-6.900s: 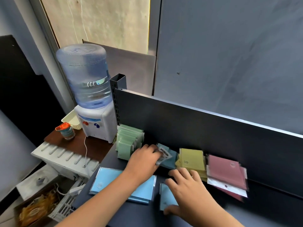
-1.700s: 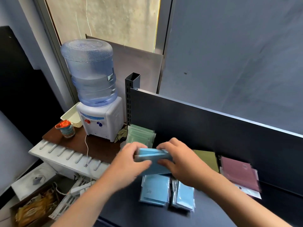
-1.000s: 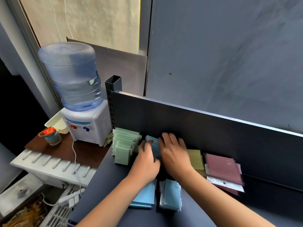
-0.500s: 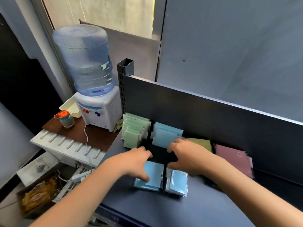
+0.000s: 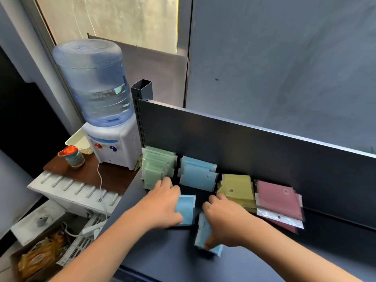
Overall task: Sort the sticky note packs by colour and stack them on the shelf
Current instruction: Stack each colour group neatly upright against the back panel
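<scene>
On the dark shelf [image 5: 168, 251], sticky note packs stand sorted against the back panel: a green stack [image 5: 156, 167] at the left, then a blue stack [image 5: 197, 174]. A yellow pile [image 5: 238, 188] and a pink pile [image 5: 278, 202] lie flat to the right. My left hand [image 5: 162, 206] grips a small pile of blue packs [image 5: 186, 208] in front of the stacks. My right hand [image 5: 223, 222] grips another blue pack [image 5: 203, 233] and tilts it up off the shelf; the pack is blurred.
A water dispenser [image 5: 105, 127] stands on a brown side table [image 5: 89, 176] left of the shelf, with a small jar [image 5: 72, 157] and a cream tray [image 5: 78, 142]. Its cord hangs over a white rack. A box of clutter [image 5: 36, 259] sits on the floor below.
Both hands have drawn back from the standing blue stack to the loose blue packs in front. My left hand has closed on one pile and my right has lifted the other pack's edge.
</scene>
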A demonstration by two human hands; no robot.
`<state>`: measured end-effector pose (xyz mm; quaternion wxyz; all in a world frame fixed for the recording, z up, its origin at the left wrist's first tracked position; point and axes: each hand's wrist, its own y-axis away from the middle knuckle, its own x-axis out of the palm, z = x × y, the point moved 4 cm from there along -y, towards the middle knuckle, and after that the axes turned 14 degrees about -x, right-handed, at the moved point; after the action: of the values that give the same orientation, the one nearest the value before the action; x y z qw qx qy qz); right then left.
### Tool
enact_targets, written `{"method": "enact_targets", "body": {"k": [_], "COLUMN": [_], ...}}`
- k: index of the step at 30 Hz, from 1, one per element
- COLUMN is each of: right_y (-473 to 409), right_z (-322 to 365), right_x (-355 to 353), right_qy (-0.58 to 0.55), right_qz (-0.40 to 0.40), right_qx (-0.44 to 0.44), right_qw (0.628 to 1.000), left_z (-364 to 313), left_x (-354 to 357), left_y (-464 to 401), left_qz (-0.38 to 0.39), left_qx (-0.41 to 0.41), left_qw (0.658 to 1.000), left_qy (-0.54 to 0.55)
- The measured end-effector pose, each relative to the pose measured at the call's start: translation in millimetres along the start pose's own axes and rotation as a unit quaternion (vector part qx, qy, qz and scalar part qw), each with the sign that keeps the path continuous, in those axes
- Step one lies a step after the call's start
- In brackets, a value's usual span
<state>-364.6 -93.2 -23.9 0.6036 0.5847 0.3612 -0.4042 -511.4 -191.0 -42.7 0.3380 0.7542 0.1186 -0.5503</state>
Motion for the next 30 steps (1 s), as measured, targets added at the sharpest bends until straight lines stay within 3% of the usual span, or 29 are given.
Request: {"method": "enact_targets", "body": {"k": [5, 9, 14, 23, 30], "right_y": [-3.1, -7.7, -10.4, -34.3, -45.8], "right_z": [20.0, 12.7, -1.8, -5.8, -2.4], "right_x": [11.2, 16.3, 18.8, 6.7, 7.4], "right_qy": [0.123, 0.14, 0.135, 0.13, 0.043], "right_qz": [-0.103, -0.206, -0.243, -0.29, -0.265], "right_qx": [-0.041, -0.01, 0.042, 0.087, 0.091], "right_qw": [0.986, 0.968, 0.96, 0.944, 0.959], "left_z": [-29.7, -46.5, -45.7, -25.3, -24.7], "left_x": [-6.1, -2.5, 1.4, 13.8, 38.7], "left_y": [-22.8, -42.2, -36.7, -9.7, 0.8], "left_qz": [-0.119, -0.185, -0.257, -0.239, -0.135], "left_qx": [0.006, 0.034, 0.058, 0.055, -0.055], "left_qw": [0.993, 0.981, 0.958, 0.923, 0.935], "left_qy": [-0.006, 0.049, 0.117, 0.295, 0.325]}}
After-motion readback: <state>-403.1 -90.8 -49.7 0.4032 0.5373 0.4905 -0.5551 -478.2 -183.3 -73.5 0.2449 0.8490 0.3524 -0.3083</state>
